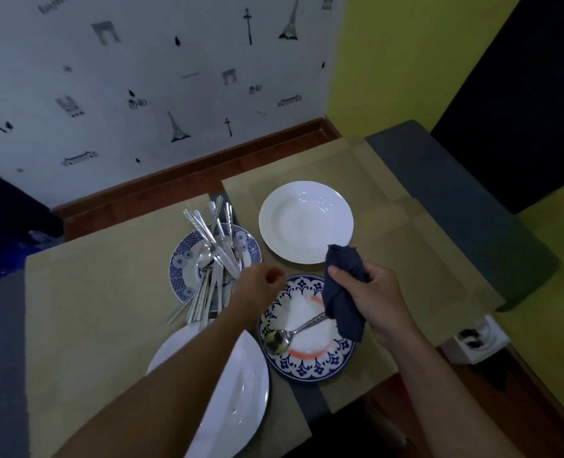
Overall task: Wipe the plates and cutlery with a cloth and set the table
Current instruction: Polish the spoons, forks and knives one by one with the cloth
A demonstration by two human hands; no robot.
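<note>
My right hand (376,299) grips a dark blue cloth (343,292) above the right rim of a blue-patterned plate (310,368). A spoon (290,335) lies on that plate, bowl to the left. My left hand (260,282) hovers at the near right edge of a pile of several pieces of cutlery (214,256); its fingers are loosely curled and I see nothing in them. The pile lies on a second blue-patterned plate (183,252). A deep white plate (307,221) sits behind. Another white plate (241,391) lies under my left forearm.
Brown paper (92,309) covers the table. The wallpapered wall (141,77) stands close behind it. A grey cushioned seat (455,200) runs along the right side. A white power strip (475,338) lies on the floor at the right.
</note>
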